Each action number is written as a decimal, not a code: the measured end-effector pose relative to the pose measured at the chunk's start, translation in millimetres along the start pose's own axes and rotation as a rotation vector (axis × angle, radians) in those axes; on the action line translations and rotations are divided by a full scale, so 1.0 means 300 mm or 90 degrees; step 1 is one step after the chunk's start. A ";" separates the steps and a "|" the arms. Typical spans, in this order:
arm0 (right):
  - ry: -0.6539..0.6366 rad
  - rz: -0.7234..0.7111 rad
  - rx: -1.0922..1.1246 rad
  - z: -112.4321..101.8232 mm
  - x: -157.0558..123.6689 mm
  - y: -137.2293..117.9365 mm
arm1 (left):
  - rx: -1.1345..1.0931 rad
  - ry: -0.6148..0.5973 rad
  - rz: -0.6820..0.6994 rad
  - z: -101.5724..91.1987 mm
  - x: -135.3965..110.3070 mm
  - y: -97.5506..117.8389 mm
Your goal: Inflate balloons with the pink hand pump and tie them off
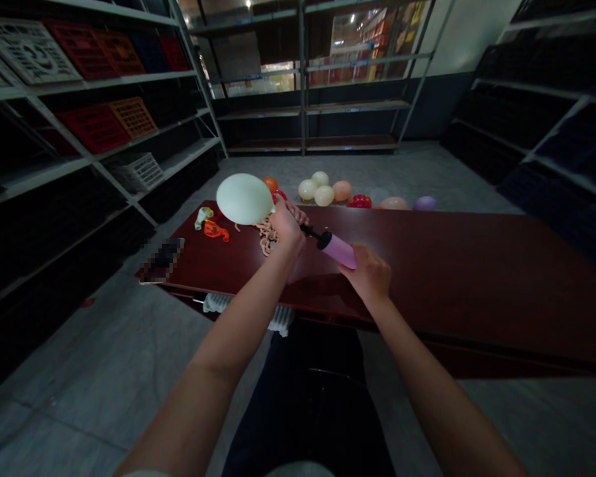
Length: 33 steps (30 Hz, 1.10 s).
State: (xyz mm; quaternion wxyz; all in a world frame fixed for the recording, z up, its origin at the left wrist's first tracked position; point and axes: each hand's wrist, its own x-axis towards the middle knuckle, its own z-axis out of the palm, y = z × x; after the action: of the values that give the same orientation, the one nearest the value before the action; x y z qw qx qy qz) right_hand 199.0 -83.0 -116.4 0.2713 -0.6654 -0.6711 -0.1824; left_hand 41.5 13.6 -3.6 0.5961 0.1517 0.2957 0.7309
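Pinching pale green balloon [244,198] by its neck onto nozzle of pink pump [338,250] with closed left hand [285,226]; gripping pump's rear in closed right hand [371,273]. Above counter [477,265], balloon left of the 2 hands.

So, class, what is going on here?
A person holds a pale green balloon by its neck with the left hand, against the nozzle of a pink hand pump gripped in the right hand, above a dark red table. On the table lie flat balloons; inflated balloons sit on the floor beyond it.
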 end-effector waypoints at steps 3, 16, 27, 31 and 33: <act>-0.018 0.006 -0.011 -0.002 -0.002 0.002 | -0.013 -0.002 -0.023 -0.015 -0.036 -0.084; -0.076 -0.126 -0.012 -0.009 -0.007 -0.032 | -0.018 0.119 -0.025 -0.183 -0.008 0.100; -0.040 -0.213 0.018 -0.006 -0.011 -0.030 | -0.043 0.130 0.002 -0.272 0.027 0.396; -0.023 -0.196 0.028 0.003 -0.012 -0.034 | -0.044 0.091 0.050 -0.221 0.027 0.407; -0.005 -0.171 0.029 0.009 -0.013 -0.026 | -0.043 0.066 0.075 -0.183 0.028 0.385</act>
State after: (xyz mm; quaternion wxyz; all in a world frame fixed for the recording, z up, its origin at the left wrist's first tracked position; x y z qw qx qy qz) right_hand 190.9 -84.8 -120.1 0.2567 -0.5637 -0.7594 -0.1989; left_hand -82.4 -5.3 23.5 0.5408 0.1103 0.2922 0.7811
